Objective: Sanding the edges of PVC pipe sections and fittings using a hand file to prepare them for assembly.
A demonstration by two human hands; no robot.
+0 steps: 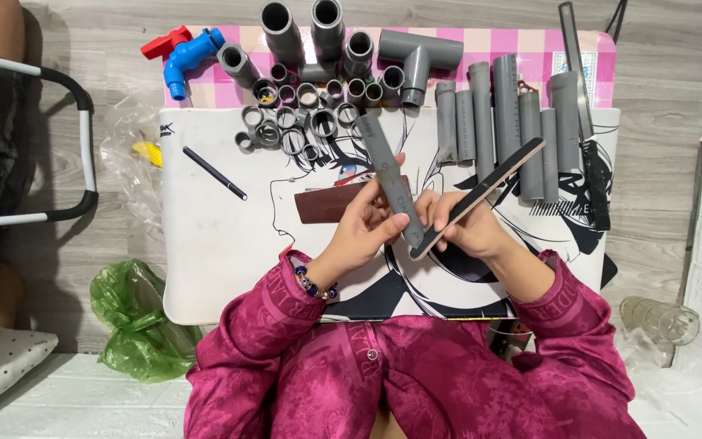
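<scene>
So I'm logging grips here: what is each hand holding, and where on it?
Left hand grips a grey pipe piece near its lower end; right hand holds a long sanding file by its lower end.

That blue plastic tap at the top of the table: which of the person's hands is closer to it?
Left. The left hand, gripping a grey pipe piece, lies below and right of the blue plastic tap; the right hand, holding a long sanding file, is farther right.

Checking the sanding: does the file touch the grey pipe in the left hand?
Touching. The head view shows the nail file laid across the grey pipe's lower end.
</scene>
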